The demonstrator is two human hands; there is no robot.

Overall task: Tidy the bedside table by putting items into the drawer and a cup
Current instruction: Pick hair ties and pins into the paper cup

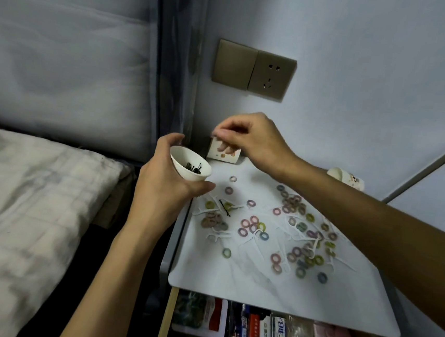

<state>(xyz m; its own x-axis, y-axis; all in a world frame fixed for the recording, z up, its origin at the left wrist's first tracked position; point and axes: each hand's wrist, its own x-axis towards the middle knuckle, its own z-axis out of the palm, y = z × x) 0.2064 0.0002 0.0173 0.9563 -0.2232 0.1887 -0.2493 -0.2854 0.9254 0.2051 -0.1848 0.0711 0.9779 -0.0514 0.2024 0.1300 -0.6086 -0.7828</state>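
White and small, the cup (188, 169) is gripped by the left hand (165, 190), fingers and thumb wrapped round its wall. It is held tilted just off the back left corner of the bedside table (258, 288), above the gap beside the bed (22, 203). On my feed I can make out a dark bunch of hairpins (194, 167) lying at its bottom.

The right hand (254, 141) hangs over the back of the table with thumb and fingertips drawn together in a pinch. I cannot tell whether anything is caught between them. Just below it, against the wall, stands a spotted cup (224, 155), partly hidden by those fingers.

A loose hairpin (224, 208), black, lies on the marbled top near the held cup, among white floss picks (212, 237). Coloured hair ties (292, 203) are scattered across the middle and right of the top, some singly and some in small heaps. A pale mug (346, 179) shows at the back right edge, partly behind the right forearm.

The drawer (164, 320) stands pulled out under the table's front edge, its wooden side in view, with packets and boxes (262, 332) packed inside. A brass-coloured wall socket (272, 76) sits on the wall above the table.
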